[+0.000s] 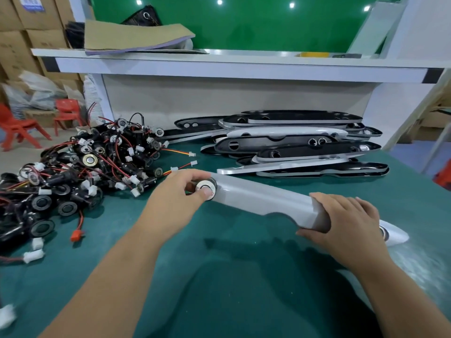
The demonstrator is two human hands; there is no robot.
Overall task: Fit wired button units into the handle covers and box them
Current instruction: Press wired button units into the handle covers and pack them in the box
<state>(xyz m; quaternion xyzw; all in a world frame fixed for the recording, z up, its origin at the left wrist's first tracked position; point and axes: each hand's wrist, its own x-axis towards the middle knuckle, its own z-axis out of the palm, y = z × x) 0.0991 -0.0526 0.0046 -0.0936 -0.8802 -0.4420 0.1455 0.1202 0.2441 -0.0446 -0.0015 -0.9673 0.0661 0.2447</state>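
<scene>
Left of the left-hand fingers: tangled pile of wired button units (pixel 73 172), many unfitted. Left hand (pixel 180 193) curls round one end of the handle cover (pixel 258 198), thumb pressing a button unit (pixel 206 187) into its hole; it looks nearly seated. Right hand (pixel 346 220) wraps the cover's other end, fingers over the top, thumb beneath, steadying it. Beyond the fingers, the stack of covers (pixel 292 142) lies with holes unfilled. Judgement: early in the batch, boxing not yet begun.

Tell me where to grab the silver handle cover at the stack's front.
Grip the silver handle cover at mid-length from the near side, fingers across its narrow width. Long and slim, it should balance there, and its near edge lies free.
</scene>
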